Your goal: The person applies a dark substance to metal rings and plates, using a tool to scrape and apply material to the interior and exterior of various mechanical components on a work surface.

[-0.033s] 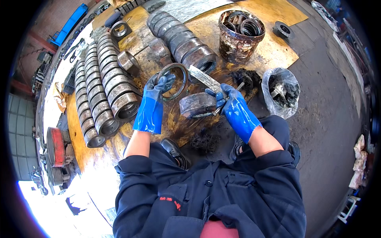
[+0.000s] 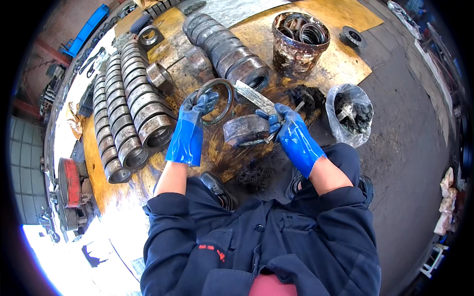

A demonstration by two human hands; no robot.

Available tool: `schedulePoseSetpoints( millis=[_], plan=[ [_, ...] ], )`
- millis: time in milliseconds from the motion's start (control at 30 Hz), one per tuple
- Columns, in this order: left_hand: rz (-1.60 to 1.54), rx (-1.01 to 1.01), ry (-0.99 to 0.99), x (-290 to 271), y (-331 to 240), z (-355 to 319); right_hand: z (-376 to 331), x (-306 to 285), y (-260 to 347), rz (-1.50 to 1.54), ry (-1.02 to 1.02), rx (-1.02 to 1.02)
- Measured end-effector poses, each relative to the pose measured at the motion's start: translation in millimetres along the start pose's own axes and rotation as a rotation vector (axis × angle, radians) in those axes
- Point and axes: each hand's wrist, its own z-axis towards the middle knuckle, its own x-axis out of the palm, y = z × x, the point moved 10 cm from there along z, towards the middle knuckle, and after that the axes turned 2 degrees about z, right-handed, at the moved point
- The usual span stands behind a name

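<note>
My left hand (image 2: 198,106), in a blue rubber glove, grips a thin metal ring (image 2: 231,101) by its left side and holds it tilted up. In my right hand (image 2: 285,122), gloved the same way, is a flat scraper (image 2: 256,98) with a smeared, worn blade. Its tip points up and left, close to the ring's right rim; whether they touch I cannot tell. A thin metal rod (image 2: 299,107) also passes by the right fingers; what it belongs to is hidden. Just left of that hand, below the blade, lies a thick, greasy steel collar (image 2: 245,130).
Rows of steel collars (image 2: 148,106) lie at left, with a larger row (image 2: 219,47) beyond my hands. A grimy bucket (image 2: 298,54) of rings stands far right. Nearby sit a clear bag (image 2: 350,116) of black waste, a dark greasy clump (image 2: 306,98) and a flanged disc (image 2: 353,37).
</note>
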Motion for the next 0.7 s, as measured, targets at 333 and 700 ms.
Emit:
schedulePoseSetpoints(
  millis=[333, 700],
  plan=[
    [0.242, -0.078, 0.075, -14.6, 14.9, -2.9, -30.3, 40.4, 1.7, -0.312, -0.031, -0.045],
    [0.25, -0.134, 0.153, 43.0, 30.0, 5.7, -75.5, 50.8, 80.2, 0.05, 0.056, 0.055]
  ],
)
